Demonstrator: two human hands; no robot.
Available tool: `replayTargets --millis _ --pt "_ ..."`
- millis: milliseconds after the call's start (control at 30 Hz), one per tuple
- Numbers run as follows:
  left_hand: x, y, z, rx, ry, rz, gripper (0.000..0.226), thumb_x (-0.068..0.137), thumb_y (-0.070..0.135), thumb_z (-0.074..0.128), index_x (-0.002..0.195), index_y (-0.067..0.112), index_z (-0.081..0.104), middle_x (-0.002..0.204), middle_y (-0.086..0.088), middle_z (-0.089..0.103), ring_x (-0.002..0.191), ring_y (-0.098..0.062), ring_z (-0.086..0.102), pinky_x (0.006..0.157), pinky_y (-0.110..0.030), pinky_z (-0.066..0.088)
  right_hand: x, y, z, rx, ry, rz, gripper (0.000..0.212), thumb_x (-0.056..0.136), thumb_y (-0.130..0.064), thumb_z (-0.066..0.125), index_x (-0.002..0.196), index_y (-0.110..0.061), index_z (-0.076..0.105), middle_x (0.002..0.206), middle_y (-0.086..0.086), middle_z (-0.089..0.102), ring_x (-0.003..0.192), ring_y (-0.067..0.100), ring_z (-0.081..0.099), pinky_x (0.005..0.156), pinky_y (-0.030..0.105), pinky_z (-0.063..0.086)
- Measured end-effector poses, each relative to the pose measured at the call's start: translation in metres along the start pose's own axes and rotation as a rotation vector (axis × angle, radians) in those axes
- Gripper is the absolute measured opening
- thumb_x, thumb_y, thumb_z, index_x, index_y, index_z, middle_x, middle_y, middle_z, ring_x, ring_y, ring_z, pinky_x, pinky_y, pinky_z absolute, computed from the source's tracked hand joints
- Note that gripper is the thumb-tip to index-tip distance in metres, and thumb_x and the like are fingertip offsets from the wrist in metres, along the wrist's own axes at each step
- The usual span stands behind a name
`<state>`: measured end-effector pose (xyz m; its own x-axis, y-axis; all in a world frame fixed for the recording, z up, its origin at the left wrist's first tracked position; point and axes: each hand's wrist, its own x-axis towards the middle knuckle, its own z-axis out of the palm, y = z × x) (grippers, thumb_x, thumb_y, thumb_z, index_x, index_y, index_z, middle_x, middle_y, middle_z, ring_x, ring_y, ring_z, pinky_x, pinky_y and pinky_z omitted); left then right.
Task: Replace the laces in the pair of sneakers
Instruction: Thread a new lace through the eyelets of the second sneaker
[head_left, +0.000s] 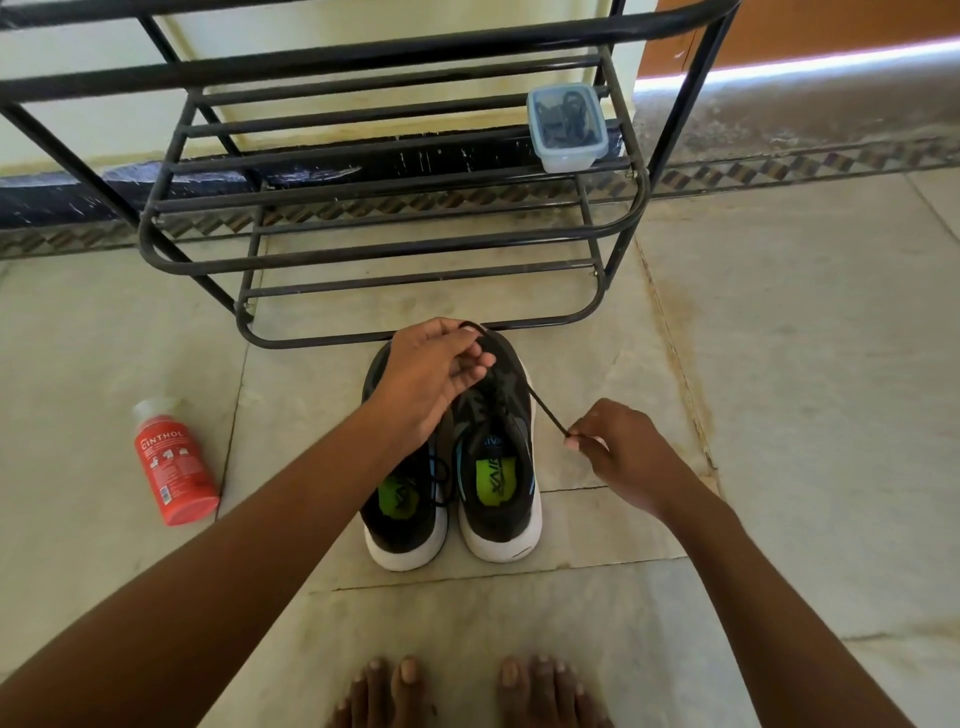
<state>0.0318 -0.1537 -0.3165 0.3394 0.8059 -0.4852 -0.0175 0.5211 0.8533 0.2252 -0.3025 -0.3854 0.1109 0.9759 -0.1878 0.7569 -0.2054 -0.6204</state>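
Observation:
Two black sneakers with white soles and green insoles stand side by side on the floor, heels toward me: the left sneaker (402, 519) and the right sneaker (501, 488). A black lace (543, 405) runs taut from the right sneaker's toe area out to the right. My left hand (436, 374) hovers over the toes and pinches one part of the lace. My right hand (618, 452) pinches the lace's other end, to the right of the shoe. My left forearm hides part of the left sneaker.
A black metal shoe rack (395, 218) stands just behind the sneakers. On its right side sits a clear plastic box (567, 127) holding dark laces. A red bottle (174, 462) lies on the floor to the left. My bare toes (467, 691) show at the bottom.

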Motion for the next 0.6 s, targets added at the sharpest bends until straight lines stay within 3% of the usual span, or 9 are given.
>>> replayTargets --millis 167,233,367,600 --pt "-0.010 -0.008 0.007 0.140 -0.019 0.095 0.017 0.100 0.006 0.063 0.113 -0.002 0.071 0.087 -0.010 0.068 0.081 -0.021 0.071 0.076 -0.028 0.060 0.005 -0.009 -0.002 0.190 0.124 0.064 0.009 0.091 -0.016 0.074 0.094 -0.018 0.082 0.093 -0.004 0.067 0.085 0.008 0.063 0.070 0.019 0.045" --pt "-0.010 -0.009 0.009 0.157 -0.001 0.127 0.015 0.099 0.004 0.064 0.111 0.000 0.072 0.086 -0.009 0.069 0.080 -0.021 0.069 0.077 -0.029 0.060 0.009 -0.011 -0.002 0.267 0.144 0.096 0.006 0.087 -0.017 0.078 0.090 -0.019 0.083 0.091 -0.007 0.071 0.084 0.005 0.066 0.073 0.018 0.047" --pt "-0.007 -0.003 0.010 0.167 0.007 0.160 0.013 0.097 0.003 0.066 0.109 0.002 0.072 0.086 -0.010 0.071 0.080 -0.023 0.071 0.079 -0.032 0.060 0.009 -0.015 -0.002 0.424 0.166 0.205 0.006 0.079 -0.016 0.087 0.083 -0.019 0.083 0.086 -0.011 0.077 0.084 0.005 0.071 0.086 0.023 0.053" --pt "-0.005 0.003 0.014 0.191 0.013 0.149 0.006 0.096 0.004 0.068 0.098 0.002 0.074 0.084 -0.014 0.066 0.066 -0.018 0.061 0.059 -0.026 0.048 0.002 -0.018 0.001 0.513 0.192 0.307 0.014 0.073 -0.013 0.091 0.068 -0.012 0.078 0.073 -0.007 0.077 0.071 0.008 0.073 0.077 0.029 0.056"
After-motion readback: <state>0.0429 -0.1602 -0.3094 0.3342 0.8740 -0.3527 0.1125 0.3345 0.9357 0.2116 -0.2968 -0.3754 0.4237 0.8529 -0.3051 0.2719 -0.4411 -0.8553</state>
